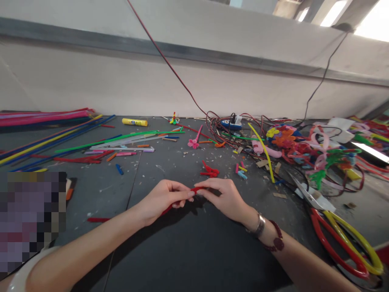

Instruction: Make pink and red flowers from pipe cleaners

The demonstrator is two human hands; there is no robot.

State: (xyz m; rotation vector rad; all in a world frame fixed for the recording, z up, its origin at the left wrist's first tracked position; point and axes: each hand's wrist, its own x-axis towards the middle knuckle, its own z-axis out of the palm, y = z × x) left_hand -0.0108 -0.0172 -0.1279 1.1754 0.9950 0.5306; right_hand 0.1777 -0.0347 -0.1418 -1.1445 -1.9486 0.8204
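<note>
Over the middle of the dark table, my left hand (170, 196) and my right hand (223, 196) meet fingertip to fingertip. Both pinch a red pipe cleaner (197, 189), and a red length also shows beneath the left palm. Just beyond the right fingers lies a bent red pipe cleaner piece (209, 169). A pink pipe cleaner flower (193, 142) rests farther back. To the right of my right hand are short cut pieces (241, 170) in pink, yellow and light blue. Another red piece (99, 220) lies by my left forearm.
Large scissors (334, 227) with red and yellow handles lie open at right. Behind them sits a heap of coloured pipe cleaner shapes (288, 138) among tangled wires (212, 121). Long pipe cleaners (45, 142) spread at left, near a yellow glue stick (134, 122) by the wall.
</note>
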